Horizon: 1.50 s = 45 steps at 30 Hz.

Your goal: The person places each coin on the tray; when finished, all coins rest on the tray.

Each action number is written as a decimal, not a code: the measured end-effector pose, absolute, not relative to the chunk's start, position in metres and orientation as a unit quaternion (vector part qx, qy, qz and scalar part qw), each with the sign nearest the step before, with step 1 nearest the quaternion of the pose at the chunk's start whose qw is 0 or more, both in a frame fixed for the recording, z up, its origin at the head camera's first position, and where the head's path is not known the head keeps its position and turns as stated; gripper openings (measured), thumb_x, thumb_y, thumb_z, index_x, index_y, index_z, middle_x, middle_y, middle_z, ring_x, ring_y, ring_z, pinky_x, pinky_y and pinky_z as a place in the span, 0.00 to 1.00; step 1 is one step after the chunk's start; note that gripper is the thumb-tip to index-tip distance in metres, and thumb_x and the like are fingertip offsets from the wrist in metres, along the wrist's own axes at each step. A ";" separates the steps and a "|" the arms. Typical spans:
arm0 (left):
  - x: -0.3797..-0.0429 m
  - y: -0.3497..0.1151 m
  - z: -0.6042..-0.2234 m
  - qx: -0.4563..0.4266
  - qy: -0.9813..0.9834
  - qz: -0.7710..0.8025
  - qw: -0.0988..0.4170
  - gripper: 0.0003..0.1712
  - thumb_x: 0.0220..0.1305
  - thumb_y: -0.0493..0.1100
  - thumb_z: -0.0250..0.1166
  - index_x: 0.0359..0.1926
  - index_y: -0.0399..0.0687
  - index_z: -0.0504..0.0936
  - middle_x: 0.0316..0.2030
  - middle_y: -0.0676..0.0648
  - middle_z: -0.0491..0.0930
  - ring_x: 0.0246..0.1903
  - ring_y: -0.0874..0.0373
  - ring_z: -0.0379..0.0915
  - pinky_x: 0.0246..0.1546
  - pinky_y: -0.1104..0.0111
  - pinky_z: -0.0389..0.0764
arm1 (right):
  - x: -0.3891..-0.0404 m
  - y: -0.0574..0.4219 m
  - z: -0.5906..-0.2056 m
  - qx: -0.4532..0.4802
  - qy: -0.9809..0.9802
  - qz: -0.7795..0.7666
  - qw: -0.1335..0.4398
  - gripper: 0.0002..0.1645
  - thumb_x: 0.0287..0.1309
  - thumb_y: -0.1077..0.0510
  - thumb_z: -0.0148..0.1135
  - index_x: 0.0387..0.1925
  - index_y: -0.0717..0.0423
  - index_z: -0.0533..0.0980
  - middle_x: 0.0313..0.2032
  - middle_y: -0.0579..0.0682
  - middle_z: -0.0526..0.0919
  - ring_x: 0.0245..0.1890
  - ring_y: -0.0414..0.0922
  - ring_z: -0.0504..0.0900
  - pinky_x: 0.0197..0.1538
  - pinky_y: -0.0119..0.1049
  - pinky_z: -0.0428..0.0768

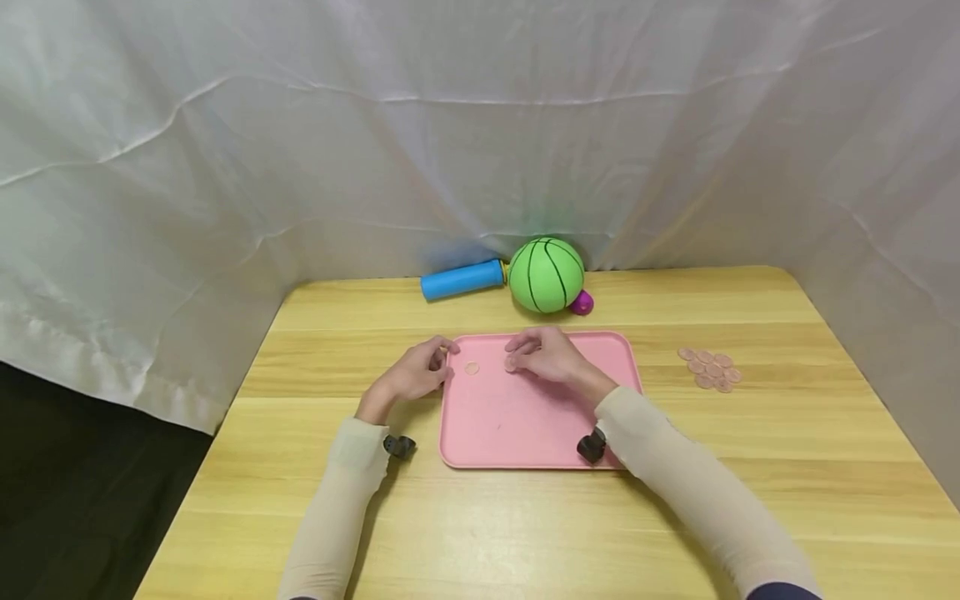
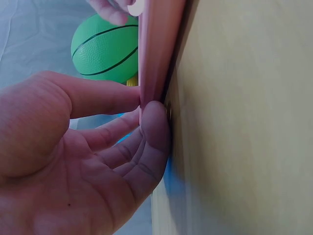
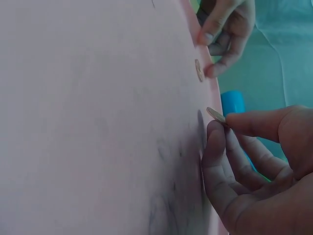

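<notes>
A pink tray lies on the wooden table. My left hand grips its left rim near the far corner, thumb on the tray wall and fingers curled at its edge in the left wrist view. Over the far part of the tray, my right hand pinches a thin round coin between thumb and fingertips. The pinched coin is tilted, close above the tray surface. Another coin lies flat on the tray near its far left corner, between the two hands.
Several more coins lie in a cluster on the table, right of the tray. Behind the tray are a green ball with black lines, a blue cylinder and a small purple object. A pale curtain encloses the table.
</notes>
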<state>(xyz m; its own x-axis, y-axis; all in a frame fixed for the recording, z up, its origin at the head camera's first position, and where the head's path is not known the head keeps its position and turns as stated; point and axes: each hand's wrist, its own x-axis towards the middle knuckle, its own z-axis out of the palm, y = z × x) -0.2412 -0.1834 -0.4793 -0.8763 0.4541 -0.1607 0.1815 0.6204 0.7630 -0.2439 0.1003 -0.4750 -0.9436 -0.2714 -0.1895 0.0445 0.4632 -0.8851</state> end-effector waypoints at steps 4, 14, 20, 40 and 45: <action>-0.242 -0.182 -0.478 0.181 0.883 0.397 0.174 0.20 0.80 0.34 0.59 0.69 0.38 0.76 0.37 0.44 0.78 0.34 0.57 0.72 0.39 0.68 0.75 | -0.246 0.093 -0.477 -0.068 0.848 -0.503 0.152 0.14 0.65 0.60 0.76 0.51 0.60 0.87 0.44 0.55 0.93 0.44 0.45 0.88 0.53 0.35 0.80; -0.243 -0.183 -0.478 0.181 0.886 0.391 0.170 0.20 0.79 0.33 0.60 0.68 0.36 0.76 0.37 0.43 0.77 0.34 0.56 0.71 0.38 0.68 0.74 | -0.249 0.072 -0.476 -0.073 0.854 -0.495 0.144 0.14 0.63 0.63 0.76 0.50 0.62 0.87 0.44 0.57 0.93 0.44 0.47 0.91 0.60 0.44 0.85; -0.241 -0.183 -0.476 0.178 0.886 0.394 0.166 0.20 0.79 0.32 0.60 0.68 0.36 0.76 0.36 0.44 0.77 0.33 0.56 0.71 0.37 0.68 0.74 | -0.249 0.065 -0.475 -0.064 0.861 -0.482 0.150 0.14 0.63 0.63 0.74 0.50 0.60 0.87 0.45 0.57 0.93 0.44 0.48 0.90 0.60 0.45 0.85; -0.240 -0.181 -0.478 0.178 0.887 0.394 0.165 0.20 0.79 0.32 0.60 0.68 0.36 0.76 0.35 0.44 0.77 0.33 0.56 0.71 0.37 0.68 0.74 | -0.242 0.073 -0.469 -0.042 0.872 -0.469 0.136 0.13 0.72 0.57 0.65 0.53 0.55 0.87 0.49 0.53 0.88 0.51 0.49 0.83 0.57 0.43 0.81; -0.240 -0.181 -0.477 0.177 0.887 0.391 0.167 0.21 0.79 0.32 0.60 0.69 0.36 0.76 0.36 0.44 0.77 0.33 0.56 0.70 0.37 0.68 0.74 | -0.240 0.085 -0.464 -0.036 0.863 -0.485 0.139 0.15 0.73 0.58 0.64 0.55 0.56 0.86 0.49 0.53 0.87 0.47 0.47 0.82 0.46 0.36 0.82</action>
<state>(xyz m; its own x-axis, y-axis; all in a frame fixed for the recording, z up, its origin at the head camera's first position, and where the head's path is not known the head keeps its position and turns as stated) -0.2397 -0.1808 -0.4772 -0.8812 0.4454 -0.1584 0.1834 0.6309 0.7539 -0.2398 0.0845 -0.4638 -0.9587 -0.1969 -0.2050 0.0725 0.5277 -0.8463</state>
